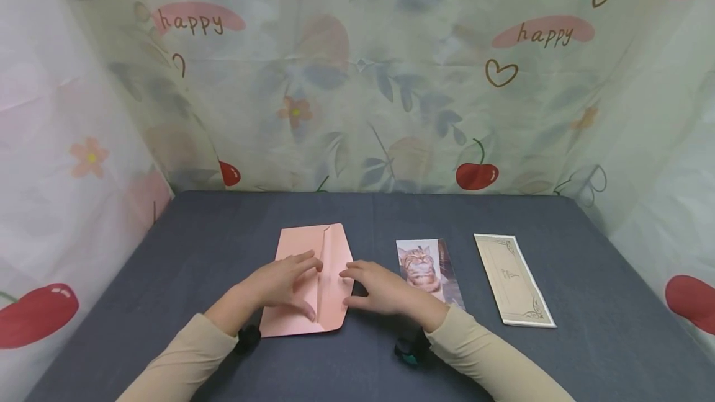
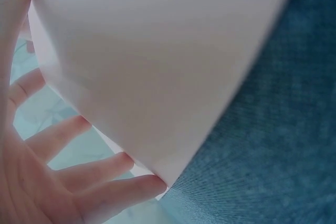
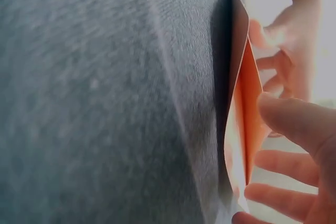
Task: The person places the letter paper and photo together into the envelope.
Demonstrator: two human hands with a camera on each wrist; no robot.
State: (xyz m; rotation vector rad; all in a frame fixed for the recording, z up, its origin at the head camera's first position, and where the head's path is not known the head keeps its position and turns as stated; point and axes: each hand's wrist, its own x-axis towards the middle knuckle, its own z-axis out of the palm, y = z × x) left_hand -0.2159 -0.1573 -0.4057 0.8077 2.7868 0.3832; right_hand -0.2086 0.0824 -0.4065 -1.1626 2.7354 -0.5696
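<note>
A pink envelope (image 1: 298, 242) lies on the dark table with its flap (image 1: 336, 247) folded out to the right. My left hand (image 1: 282, 281) rests over its body, thumb and fingertips spread along the opening edge. In the left wrist view the fingers (image 2: 107, 169) touch the edge of the pale paper. From the right, my right hand (image 1: 382, 290) reaches to the flap, fingertips at its outer edge and thumb apart. The right wrist view shows the envelope's mouth (image 3: 249, 124) slightly gaping beside the loosely extended fingers (image 3: 286, 166).
A cat picture card (image 1: 420, 268) lies just beyond my right wrist, partly covered by the arm. Farther right is a beige card (image 1: 511, 281) with an ornamental border. A printed curtain (image 1: 363, 110) hangs behind the dark tabletop (image 1: 223, 228).
</note>
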